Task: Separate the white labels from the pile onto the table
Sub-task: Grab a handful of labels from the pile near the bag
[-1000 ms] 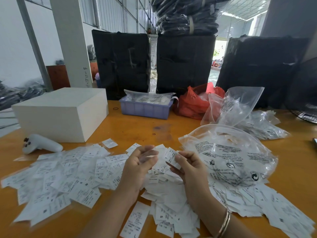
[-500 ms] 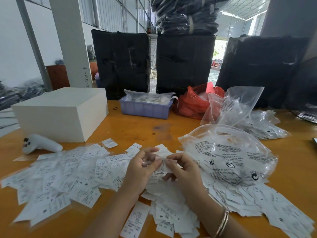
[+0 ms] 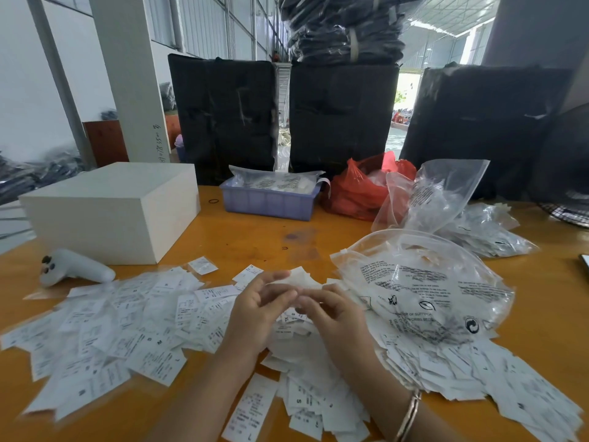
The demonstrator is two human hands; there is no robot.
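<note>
White paper labels (image 3: pixel 306 355) lie heaped on the orange wooden counter (image 3: pixel 248 237) right under my hands. My left hand (image 3: pixel 255 317) and right hand (image 3: pixel 334 314) meet above the heap, fingertips touching, fingers curled to pinch a small label (image 3: pixel 299 279) between them. To my left, separated labels (image 3: pixel 105 327) are spread flat across the counter. To my right, a clear printed plastic bag (image 3: pixel 424 285) rests on more labels. Farther back sit a white box (image 3: pixel 108 212), a white controller (image 3: pixel 75 267), a lilac tray (image 3: pixel 267 204) and a red bag (image 3: pixel 360 189).
</note>
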